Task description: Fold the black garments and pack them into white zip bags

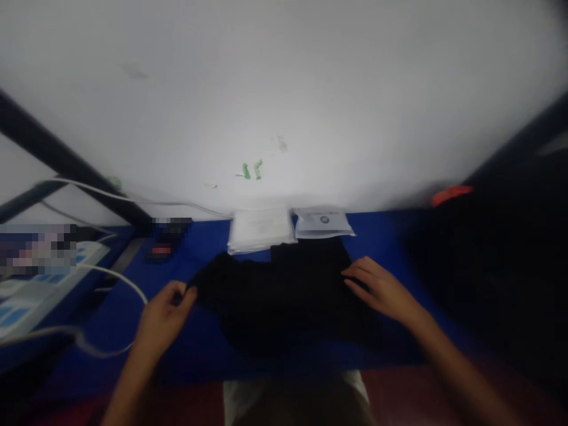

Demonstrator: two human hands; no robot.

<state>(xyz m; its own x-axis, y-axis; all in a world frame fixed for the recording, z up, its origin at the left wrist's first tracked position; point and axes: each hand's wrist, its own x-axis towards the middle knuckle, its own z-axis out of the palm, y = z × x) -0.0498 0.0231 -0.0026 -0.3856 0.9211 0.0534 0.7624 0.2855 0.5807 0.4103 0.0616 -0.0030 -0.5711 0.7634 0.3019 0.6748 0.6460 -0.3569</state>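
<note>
A black cloth garment [284, 296], too dark to show its exact kind, lies spread over a blue-covered table [379, 234]. My left hand [166, 313] is closed on the garment's left corner, pinching it between thumb and fingers. At the right edge of the cloth, my right hand [377, 287] rests with its fingers stretched out and slightly apart, touching the fabric. Just behind the garment are a stack of white plastic packets [261, 228] and a white printed packet [323, 222].
A white wall [284, 94] rises behind the table. White cables [119, 275] loop at the left, near a power strip [48, 287] and a blurred dark object [168, 239]. A large black heap [497, 278] with a bit of orange [452, 194] stands at the right.
</note>
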